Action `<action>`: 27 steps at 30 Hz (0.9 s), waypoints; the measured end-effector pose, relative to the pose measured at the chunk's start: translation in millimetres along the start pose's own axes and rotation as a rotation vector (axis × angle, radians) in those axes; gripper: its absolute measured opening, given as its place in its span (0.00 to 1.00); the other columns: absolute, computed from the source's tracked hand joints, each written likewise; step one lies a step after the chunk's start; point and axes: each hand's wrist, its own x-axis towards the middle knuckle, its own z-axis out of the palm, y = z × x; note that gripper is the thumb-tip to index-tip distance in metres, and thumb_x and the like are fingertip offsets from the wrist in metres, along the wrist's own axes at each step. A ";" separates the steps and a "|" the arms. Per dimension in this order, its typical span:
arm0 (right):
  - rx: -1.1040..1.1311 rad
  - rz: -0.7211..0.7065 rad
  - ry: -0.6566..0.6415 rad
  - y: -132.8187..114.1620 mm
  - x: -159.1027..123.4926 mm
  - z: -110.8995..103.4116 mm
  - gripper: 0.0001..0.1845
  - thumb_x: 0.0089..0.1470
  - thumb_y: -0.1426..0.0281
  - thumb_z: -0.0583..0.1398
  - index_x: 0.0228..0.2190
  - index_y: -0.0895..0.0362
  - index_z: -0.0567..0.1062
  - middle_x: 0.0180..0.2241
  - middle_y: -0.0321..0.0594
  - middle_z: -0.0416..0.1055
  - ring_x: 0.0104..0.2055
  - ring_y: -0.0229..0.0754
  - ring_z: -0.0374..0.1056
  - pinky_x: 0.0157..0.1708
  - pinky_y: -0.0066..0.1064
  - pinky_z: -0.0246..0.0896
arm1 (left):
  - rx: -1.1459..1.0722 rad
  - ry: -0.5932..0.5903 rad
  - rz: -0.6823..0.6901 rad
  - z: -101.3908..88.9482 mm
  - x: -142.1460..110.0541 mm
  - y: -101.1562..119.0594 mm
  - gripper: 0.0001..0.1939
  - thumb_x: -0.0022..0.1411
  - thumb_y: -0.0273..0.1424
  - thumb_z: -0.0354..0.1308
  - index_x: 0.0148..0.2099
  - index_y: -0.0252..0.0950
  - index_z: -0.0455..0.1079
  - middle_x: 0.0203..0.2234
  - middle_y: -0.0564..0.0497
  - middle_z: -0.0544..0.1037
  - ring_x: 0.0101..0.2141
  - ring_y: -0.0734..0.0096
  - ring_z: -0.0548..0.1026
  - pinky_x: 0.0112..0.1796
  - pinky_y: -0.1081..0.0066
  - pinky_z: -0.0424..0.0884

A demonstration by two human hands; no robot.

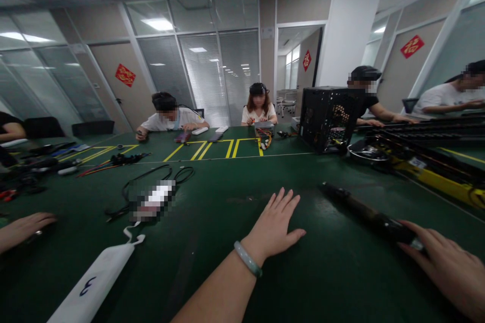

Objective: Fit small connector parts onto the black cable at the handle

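My left hand lies flat on the green table, palm down and fingers spread, holding nothing; a pale green bangle is on its wrist. My right hand is at the lower right edge. Its thumb and forefinger close round the near end of a long black rod-shaped tool, which lies on the table and points away to the left.
A white oblong device with a strap lies at the lower left, with black cables beyond it. Another person's hand rests at the left edge. A black computer case and yellow-black equipment stand at right. Several people sit across.
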 end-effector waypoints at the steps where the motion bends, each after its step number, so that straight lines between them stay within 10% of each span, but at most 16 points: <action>1: 0.036 -0.041 -0.061 -20.3 3.3 4.7 0.25 0.57 0.57 0.53 0.56 0.43 0.62 0.46 0.59 0.69 0.44 0.62 0.67 0.36 0.50 0.56 | 0.012 0.024 0.025 -2.7 -0.2 3.1 0.40 0.64 0.51 0.49 0.69 0.43 0.37 0.67 0.52 0.39 0.65 0.58 0.36 0.62 0.54 0.45; 7: 0.148 -0.418 -0.318 -172.6 38.5 10.9 0.26 0.58 0.67 0.53 0.58 0.45 0.61 0.55 0.42 0.64 0.55 0.53 0.59 0.52 0.47 0.53 | 0.055 0.125 0.113 -7.1 -2.5 13.3 0.34 0.67 0.51 0.44 0.68 0.43 0.45 0.65 0.52 0.50 0.65 0.63 0.45 0.62 0.59 0.43; 13: 0.191 -0.600 -0.400 -263.9 64.5 37.7 0.30 0.60 0.72 0.50 0.63 0.50 0.53 0.63 0.47 0.52 0.61 0.56 0.51 0.58 0.52 0.45 | 0.069 0.130 -0.158 -0.4 -2.8 -2.9 0.32 0.70 0.50 0.33 0.68 0.40 0.44 0.63 0.46 0.55 0.60 0.59 0.59 0.56 0.59 0.58; 20: 0.203 -0.656 -0.455 -271.7 68.9 27.8 0.32 0.60 0.65 0.54 0.63 0.48 0.51 0.64 0.43 0.50 0.63 0.54 0.50 0.61 0.49 0.44 | 0.052 0.150 -0.212 -2.2 -2.7 -9.8 0.31 0.70 0.49 0.32 0.68 0.42 0.44 0.62 0.48 0.59 0.59 0.58 0.58 0.54 0.60 0.60; 27: 0.048 -0.399 -0.292 -206.5 48.6 5.8 0.26 0.53 0.59 0.60 0.53 0.51 0.68 0.52 0.47 0.63 0.51 0.58 0.64 0.51 0.50 0.59 | 0.101 0.083 -0.183 1.0 -2.4 -11.4 0.39 0.60 0.54 0.51 0.67 0.43 0.46 0.63 0.47 0.55 0.59 0.52 0.57 0.54 0.55 0.59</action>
